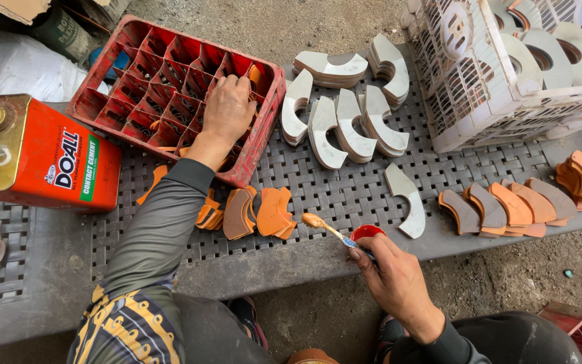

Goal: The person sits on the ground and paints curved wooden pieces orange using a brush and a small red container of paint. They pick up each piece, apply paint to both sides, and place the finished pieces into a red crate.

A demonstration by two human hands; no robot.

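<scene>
My left hand (227,108) reaches into a red divided crate (136,84) and rests on orange curved pieces (256,73) in a compartment near its right wall. My right hand (392,276) holds a small brush (325,226) with a glue-loaded tip, just above a small red lid (366,232). One white curved piece (407,199) lies alone on the dark perforated table (345,182) to the right of the brush. Orange curved pieces (257,212) are stacked in front of the crate.
A red and gold glue can (42,152) stands at left. White curved pieces (345,121) lie in rows behind. A white plastic basket (506,67) holds more at upper right. Brown and orange pieces (513,205) lie in a row at right.
</scene>
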